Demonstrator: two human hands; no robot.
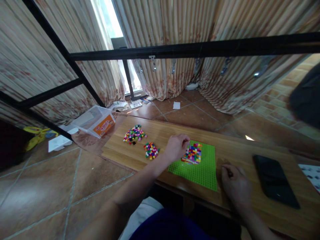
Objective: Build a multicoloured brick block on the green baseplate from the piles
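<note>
A green studded baseplate (203, 173) lies on the wooden table, bearing a square, layered block of small multicoloured toy bricks (193, 152). My left hand (177, 146) is at the left edge of that block, its fingers pinched together. Whatever the fingertips hold is too small or too hidden to make out. To the right of the baseplate, my right hand (236, 183) rests on the tabletop with its fingers curled in, and no brick shows in it. Two piles of loose bricks lie left of my left hand, a larger pile (135, 134) and a smaller pile (151, 150).
A black phone or tablet (275, 180) lies at the right of the wooden table (235, 146), near a printed sheet (311, 175). A clear plastic box (87, 121) with an orange label stands at the left end. Black metal bars (175, 50) cross beyond the table.
</note>
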